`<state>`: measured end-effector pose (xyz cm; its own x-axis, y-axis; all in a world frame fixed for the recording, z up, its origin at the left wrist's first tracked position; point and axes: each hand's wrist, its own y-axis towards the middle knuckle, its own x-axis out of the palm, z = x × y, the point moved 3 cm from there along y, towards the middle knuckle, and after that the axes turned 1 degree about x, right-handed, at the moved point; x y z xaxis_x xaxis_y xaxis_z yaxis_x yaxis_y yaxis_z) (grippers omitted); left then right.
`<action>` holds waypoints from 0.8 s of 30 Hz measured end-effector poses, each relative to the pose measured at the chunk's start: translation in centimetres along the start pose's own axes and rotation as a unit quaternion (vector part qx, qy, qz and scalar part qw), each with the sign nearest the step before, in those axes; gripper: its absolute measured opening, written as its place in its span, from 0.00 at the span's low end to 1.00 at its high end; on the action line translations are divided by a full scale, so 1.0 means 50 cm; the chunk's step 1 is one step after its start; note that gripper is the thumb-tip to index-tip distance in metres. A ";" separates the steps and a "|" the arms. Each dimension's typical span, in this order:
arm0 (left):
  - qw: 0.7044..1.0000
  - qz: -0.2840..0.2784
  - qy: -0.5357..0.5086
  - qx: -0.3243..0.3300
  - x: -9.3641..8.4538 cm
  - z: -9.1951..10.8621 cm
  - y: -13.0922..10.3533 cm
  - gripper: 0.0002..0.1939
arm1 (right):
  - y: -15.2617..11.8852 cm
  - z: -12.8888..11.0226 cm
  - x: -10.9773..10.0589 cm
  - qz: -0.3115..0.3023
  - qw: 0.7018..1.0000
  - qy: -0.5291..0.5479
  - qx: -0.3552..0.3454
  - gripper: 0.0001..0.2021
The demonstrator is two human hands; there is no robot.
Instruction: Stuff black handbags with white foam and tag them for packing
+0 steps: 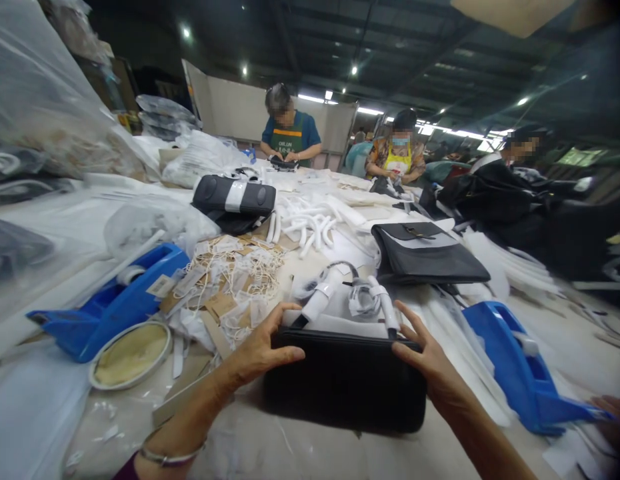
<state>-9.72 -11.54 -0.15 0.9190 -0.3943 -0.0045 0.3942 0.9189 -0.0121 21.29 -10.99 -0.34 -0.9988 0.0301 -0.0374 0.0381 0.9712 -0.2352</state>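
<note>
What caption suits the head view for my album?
Left hand and right hand hold a boxy black handbag between two blue plastic tape dispensers.

A handbag [345,383] stands on a table [340,457] at lower centre of the frame, between left hand [270,341] and right hand [424,350]. Tags [225,303] lie left of centre, a flap bag [435,265] right of centre; a co-worker [292,137] is behind, upper centre.
</note>
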 end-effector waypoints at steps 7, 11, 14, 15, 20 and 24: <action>0.999 0.018 -0.030 -0.030 0.012 -0.010 0.007 0.22 | -0.005 -0.010 0.018 -0.038 0.998 0.047 0.010 0.51; 0.998 0.045 -0.018 -0.033 0.015 -0.017 0.009 0.27 | -0.008 -0.008 0.022 -0.037 0.998 0.049 0.023 0.54; 0.998 0.042 -0.018 -0.031 0.017 -0.025 0.013 0.24 | -0.005 0.006 0.017 -0.036 0.998 0.017 0.041 0.50; 0.998 0.041 -0.020 -0.029 0.016 -0.027 0.014 0.22 | -0.003 0.008 0.014 -0.034 0.998 -0.011 0.046 0.48; 0.998 0.050 -0.035 -0.017 0.014 -0.036 0.016 0.21 | 0.003 -0.056 0.022 0.089 0.911 -0.375 -0.149 0.40; 0.999 0.040 -0.033 0.005 0.015 -0.029 0.015 0.19 | -0.014 -0.110 0.135 -0.037 0.810 -0.502 -0.301 0.24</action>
<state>-8.76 -11.16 -1.63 0.9461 -0.3180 0.0613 0.3188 0.9478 -0.0042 14.34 -10.17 4.93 -0.4598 0.0531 -0.8865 -0.3427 0.9103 0.2322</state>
